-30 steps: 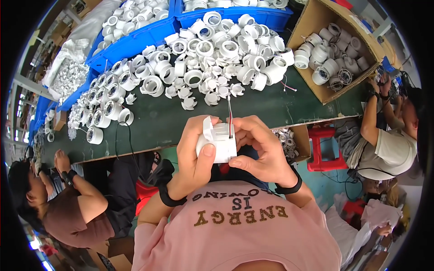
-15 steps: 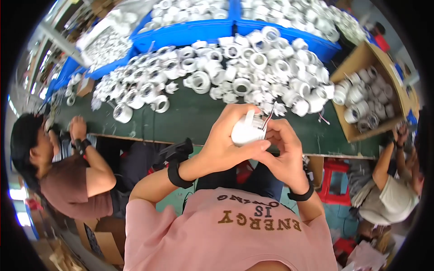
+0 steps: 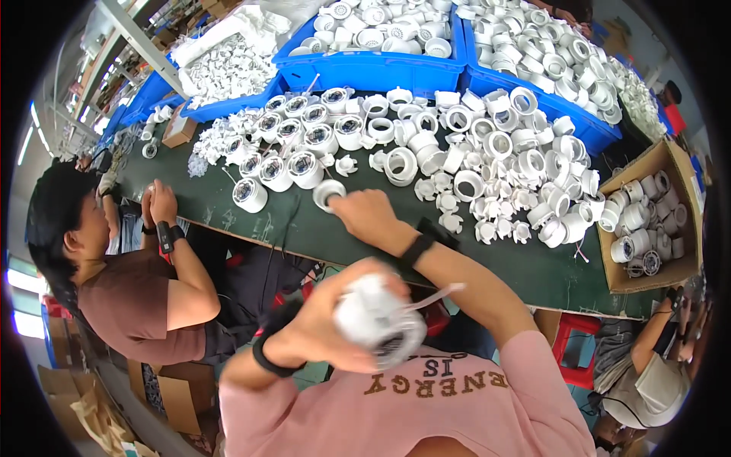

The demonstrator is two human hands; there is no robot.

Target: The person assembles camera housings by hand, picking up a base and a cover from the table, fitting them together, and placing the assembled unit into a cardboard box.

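Observation:
Close to my chest, my left hand (image 3: 320, 320) grips a white round plastic housing (image 3: 364, 311). A thin pale wire sticks out of the housing, and its lower end looks clear and dark inside; motion blurs it. My right hand (image 3: 369, 217) stretches forward across to the left, its fingers pinched on the rim of a white plastic ring (image 3: 320, 193) at the table's near part. Just beyond that ring stand several white housings (image 3: 305, 169) with round dark-centred faces turned up.
White rings (image 3: 467, 185) and small toothed caps lie piled on the green table (image 3: 228, 212). Blue bins (image 3: 373, 62) full of white parts line the back. A cardboard box (image 3: 652, 282) of parts stands right. One co-worker (image 3: 137, 282) sits left, another (image 3: 655, 373) right.
My right hand has left the housing and moved forward-left onto the ring. My left hand has drawn the housing down toward my chest. The view has shifted.

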